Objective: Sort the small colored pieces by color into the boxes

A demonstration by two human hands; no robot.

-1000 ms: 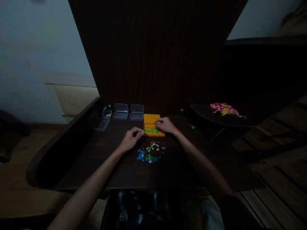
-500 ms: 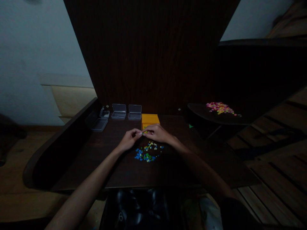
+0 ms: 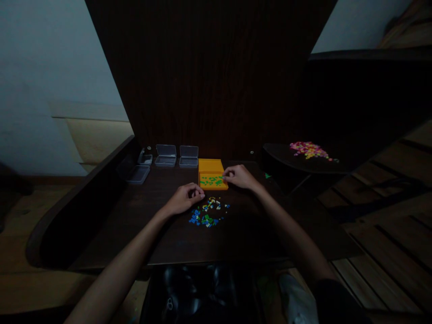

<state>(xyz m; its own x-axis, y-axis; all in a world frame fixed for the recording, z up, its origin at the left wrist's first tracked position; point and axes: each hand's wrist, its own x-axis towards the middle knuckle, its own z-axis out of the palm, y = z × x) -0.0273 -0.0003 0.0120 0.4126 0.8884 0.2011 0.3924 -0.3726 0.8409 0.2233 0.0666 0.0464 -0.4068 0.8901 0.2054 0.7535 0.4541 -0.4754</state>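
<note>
A yellow box [image 3: 211, 166] with its lid raised lies on the dark table, and several small green pieces [image 3: 212, 181] are spread in its tray. My right hand [image 3: 239, 176] is at the tray's right edge with its fingers pinched; whatever they hold is too small to make out. Nearer to me, my left hand [image 3: 186, 198] rests just below the box's left corner. Its fingers are curled toward the thumb, and I cannot see what is between them. Beside it lies a loose pile of small blue, green, yellow and white toy-brick-like pieces [image 3: 205, 219].
Clear plastic boxes with open lids [image 3: 165, 160], [image 3: 189, 161] and another clear case [image 3: 138, 174] stand at the back left. Pink and yellow bits [image 3: 308, 150] are heaped on a raised shelf [image 3: 280, 155] at the right. A green scrap [image 3: 267, 175] lies below that shelf.
My hands were together in front of the yellow box and have parted. The right moved to the box's right edge, uncovering the green pieces; the left moved slightly down toward me.
</note>
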